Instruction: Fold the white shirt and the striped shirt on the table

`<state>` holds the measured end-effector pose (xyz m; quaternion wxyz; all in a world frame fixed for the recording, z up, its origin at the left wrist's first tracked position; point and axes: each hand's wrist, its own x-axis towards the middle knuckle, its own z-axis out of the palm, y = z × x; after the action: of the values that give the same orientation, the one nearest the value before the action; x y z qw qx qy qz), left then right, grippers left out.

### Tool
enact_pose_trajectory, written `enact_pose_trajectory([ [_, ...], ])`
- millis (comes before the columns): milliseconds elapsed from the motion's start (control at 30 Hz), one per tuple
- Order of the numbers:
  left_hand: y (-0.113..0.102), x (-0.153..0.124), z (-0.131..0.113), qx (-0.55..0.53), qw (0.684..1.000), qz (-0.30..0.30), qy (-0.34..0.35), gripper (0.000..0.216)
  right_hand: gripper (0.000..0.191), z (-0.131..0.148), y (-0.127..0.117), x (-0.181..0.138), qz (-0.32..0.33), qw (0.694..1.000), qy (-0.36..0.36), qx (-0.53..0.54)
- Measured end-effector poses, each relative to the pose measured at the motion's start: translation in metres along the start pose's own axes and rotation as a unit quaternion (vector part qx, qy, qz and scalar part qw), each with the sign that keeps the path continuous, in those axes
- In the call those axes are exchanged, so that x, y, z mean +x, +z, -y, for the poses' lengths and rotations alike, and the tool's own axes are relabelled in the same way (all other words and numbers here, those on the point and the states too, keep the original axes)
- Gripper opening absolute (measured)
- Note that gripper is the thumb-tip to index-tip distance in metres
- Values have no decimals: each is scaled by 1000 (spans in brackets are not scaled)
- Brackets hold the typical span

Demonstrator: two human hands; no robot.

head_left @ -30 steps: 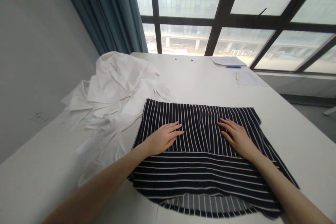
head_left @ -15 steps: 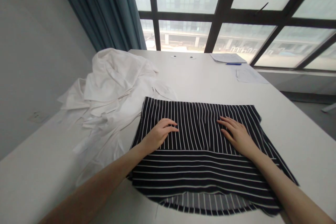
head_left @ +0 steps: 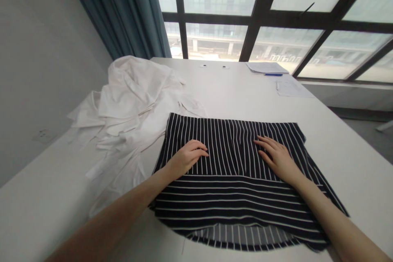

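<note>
A black garment with white stripes [head_left: 224,190] lies spread on the white table [head_left: 233,90]. Its stripes run lengthwise on the upper part and crosswise on the lower part, and the curved lower edge gapes a little to show a greyish inside. On the left of the upper part rests my left hand [head_left: 188,157], fingers loosely bent with the thumb a little apart, gripping nothing visible. My right hand [head_left: 274,155] lies on the right of the same part, its fingers stretched out and slightly spread.
Crumpled white cloth [head_left: 132,94] is heaped on the table's left side beside a wall [head_left: 39,49]. Papers [head_left: 265,68] and a blue pen [head_left: 273,75] lie at the far right. Behind the table are a blue curtain [head_left: 123,12] and windows [head_left: 215,41].
The thumb of my left hand has come slightly nearer to its fingers. My right hand and the striped garment stay where they were.
</note>
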<state>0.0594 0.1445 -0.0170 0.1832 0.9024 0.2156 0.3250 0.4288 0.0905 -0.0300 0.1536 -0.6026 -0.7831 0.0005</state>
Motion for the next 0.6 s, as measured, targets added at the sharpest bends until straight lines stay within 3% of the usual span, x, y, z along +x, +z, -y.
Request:
enact_pose_trajectory([
  [600, 1, 5, -3, -1, 1000, -19, 10, 17, 41, 2, -2, 1, 4, 1000, 3, 2],
])
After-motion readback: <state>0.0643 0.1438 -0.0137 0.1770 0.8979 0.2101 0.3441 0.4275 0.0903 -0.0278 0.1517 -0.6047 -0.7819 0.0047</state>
